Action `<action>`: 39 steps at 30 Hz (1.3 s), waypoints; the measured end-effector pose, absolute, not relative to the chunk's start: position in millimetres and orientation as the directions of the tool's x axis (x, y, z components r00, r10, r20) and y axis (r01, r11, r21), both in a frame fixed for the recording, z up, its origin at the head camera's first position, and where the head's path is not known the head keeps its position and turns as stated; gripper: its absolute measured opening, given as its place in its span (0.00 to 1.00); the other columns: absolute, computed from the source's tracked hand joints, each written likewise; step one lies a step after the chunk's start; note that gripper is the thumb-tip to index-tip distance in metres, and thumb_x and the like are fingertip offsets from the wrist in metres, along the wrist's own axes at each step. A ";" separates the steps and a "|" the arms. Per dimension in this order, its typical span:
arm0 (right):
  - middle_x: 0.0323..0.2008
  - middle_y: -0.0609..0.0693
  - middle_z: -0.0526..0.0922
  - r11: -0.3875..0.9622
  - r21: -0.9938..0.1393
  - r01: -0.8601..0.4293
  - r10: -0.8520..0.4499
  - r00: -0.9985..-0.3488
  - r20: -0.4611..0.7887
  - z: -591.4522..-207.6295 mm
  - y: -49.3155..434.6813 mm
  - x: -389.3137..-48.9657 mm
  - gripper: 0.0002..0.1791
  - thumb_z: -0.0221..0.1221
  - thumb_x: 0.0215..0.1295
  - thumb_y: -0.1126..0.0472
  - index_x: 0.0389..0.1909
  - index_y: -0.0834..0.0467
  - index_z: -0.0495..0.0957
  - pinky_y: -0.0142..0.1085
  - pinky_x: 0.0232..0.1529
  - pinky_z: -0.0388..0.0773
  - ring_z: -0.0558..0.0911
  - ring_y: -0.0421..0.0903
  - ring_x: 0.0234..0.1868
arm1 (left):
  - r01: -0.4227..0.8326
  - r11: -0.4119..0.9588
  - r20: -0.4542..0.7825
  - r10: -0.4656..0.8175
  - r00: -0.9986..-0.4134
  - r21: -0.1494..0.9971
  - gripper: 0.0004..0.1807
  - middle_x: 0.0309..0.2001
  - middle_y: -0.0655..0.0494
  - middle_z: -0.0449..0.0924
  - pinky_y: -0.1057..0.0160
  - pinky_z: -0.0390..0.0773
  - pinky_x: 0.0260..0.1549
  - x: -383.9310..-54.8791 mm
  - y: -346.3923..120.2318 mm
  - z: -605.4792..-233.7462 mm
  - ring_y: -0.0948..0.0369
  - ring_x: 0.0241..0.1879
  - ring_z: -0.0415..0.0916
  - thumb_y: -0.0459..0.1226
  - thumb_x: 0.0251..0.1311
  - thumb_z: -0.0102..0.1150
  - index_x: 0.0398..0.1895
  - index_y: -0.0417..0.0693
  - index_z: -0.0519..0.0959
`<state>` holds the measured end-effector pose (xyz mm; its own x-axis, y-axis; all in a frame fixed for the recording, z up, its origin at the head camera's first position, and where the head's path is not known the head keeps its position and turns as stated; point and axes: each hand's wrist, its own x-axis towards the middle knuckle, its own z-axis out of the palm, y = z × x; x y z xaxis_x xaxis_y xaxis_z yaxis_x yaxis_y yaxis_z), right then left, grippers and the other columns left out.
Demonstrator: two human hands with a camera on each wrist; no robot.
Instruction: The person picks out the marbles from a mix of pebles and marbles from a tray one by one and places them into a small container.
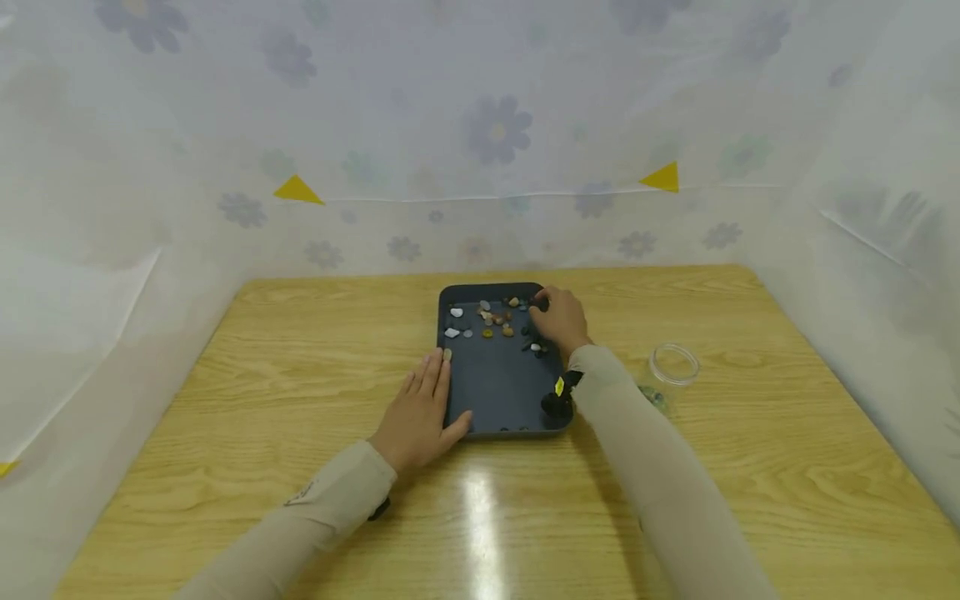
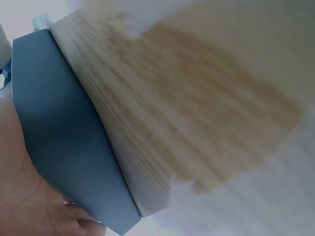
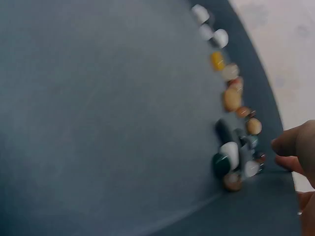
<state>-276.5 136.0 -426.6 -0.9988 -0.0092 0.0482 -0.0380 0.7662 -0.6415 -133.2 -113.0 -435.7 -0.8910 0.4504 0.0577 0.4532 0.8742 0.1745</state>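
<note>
A dark grey rectangular tray [image 1: 498, 383] lies on the table, holding several small polished stones. White stones [image 1: 452, 332] sit at its far left, brown and tan stones [image 1: 495, 318] along the far middle, and dark stones [image 1: 536, 343] with a white one at the right. My left hand [image 1: 416, 417] rests along the tray's left edge, fingers straight and thumb spread towards the near rim. My right hand [image 1: 562, 318] is over the far right corner. In the right wrist view its bent fingers [image 3: 290, 142] are beside the tray wall, slightly apart, with nothing visible between them.
To the right of the tray, a clear round ring or lid [image 1: 674, 364] lies on the wooden table [image 1: 315, 358]. Near it, partly behind the right sleeve, are greenish stones [image 1: 652, 397]. Flower-patterned white sheeting [image 1: 420, 125] encloses the table's back and sides.
</note>
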 end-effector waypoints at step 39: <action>0.47 0.63 0.77 0.923 -0.382 -0.052 -0.039 -0.998 0.041 -436.4 127.8 -278.5 0.13 0.52 0.67 0.63 0.48 0.62 0.79 0.54 0.42 0.77 0.74 0.62 0.49 | 0.448 0.878 0.066 0.444 -0.894 0.168 0.45 0.75 0.37 0.39 0.45 0.52 0.69 -130.9 -111.2 -436.1 0.43 0.74 0.42 0.58 0.68 0.41 0.74 0.33 0.48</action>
<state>-278.5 127.8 -436.4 -0.9984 -0.0393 0.0412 -0.0521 0.9228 -0.3817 -130.9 -111.2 -436.1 -0.8937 0.4439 0.0659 0.4484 0.8779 0.1677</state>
